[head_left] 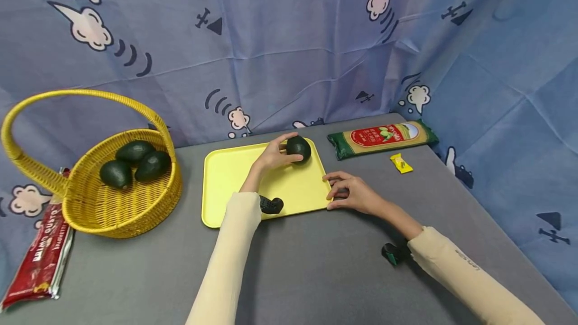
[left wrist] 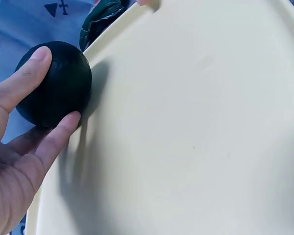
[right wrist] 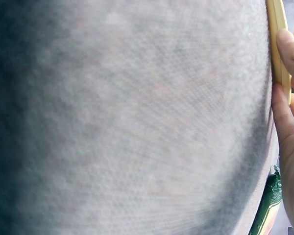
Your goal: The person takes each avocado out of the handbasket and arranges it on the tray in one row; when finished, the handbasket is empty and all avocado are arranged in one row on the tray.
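As hands (head_left: 273, 156) hold one avocado (head_left: 300, 148) of four (left), one tray (head_left: 295, 183) (right)

This looks like a table set up as a small stage inside a room, most likely for recording; whether the building is a home, an office or a lab cannot be told. A blue cartoon-print curtain (head_left: 280, 29) hangs behind the grey table (head_left: 149, 275) and along its right side, meeting at a corner and screening off the surroundings. Black gadgets (head_left: 271, 205) worn by the person's wrists (head_left: 251, 180) also suggest recording. The goods belong to a kitchen: avocados (head_left: 300, 146), a yellow woven basket (head_left: 158, 207), a yellow tray (head_left: 226, 179), a red spaghetti packet (head_left: 43, 250) and a green food packet (head_left: 384, 137).
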Demonstrator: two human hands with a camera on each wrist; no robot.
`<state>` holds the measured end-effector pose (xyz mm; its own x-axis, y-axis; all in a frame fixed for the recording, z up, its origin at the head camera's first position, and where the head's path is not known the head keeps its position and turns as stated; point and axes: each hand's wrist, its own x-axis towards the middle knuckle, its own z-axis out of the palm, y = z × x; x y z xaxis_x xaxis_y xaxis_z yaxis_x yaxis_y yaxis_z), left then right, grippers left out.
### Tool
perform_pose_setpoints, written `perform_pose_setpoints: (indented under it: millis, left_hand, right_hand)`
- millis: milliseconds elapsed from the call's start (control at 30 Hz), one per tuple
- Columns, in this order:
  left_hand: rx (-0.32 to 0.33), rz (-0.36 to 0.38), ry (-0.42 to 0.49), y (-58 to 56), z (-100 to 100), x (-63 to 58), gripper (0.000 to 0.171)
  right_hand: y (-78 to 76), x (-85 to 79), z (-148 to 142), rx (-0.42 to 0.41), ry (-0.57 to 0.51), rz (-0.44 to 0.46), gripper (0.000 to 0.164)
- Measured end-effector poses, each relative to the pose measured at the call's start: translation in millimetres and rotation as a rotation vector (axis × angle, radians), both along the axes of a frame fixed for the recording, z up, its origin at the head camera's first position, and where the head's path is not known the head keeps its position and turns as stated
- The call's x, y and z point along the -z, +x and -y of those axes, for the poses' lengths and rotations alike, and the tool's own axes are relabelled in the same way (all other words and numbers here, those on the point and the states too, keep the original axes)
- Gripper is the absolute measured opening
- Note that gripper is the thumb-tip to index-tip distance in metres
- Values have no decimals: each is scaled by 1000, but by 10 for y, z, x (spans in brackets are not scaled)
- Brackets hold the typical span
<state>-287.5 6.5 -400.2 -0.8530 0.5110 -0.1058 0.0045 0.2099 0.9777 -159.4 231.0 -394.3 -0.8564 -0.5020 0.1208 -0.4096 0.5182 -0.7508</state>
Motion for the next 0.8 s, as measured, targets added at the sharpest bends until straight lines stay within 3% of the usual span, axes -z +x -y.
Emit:
perform_pose_setpoints:
  millis: [233,433,800]
  left_hand:
    - [2,-65,-71,-2,-28,35,66]
    - [-45,-144,-72,-9,-70,77,67]
    - [-106,-188,-114,1,-217,61,69]
  right_hand:
    - [-2,-4,7,-12,-29,-1,15]
    - [-12,2,-10,-18,-34,-12,15]
    - [-2,17,-19,-25,-35,-6,15]
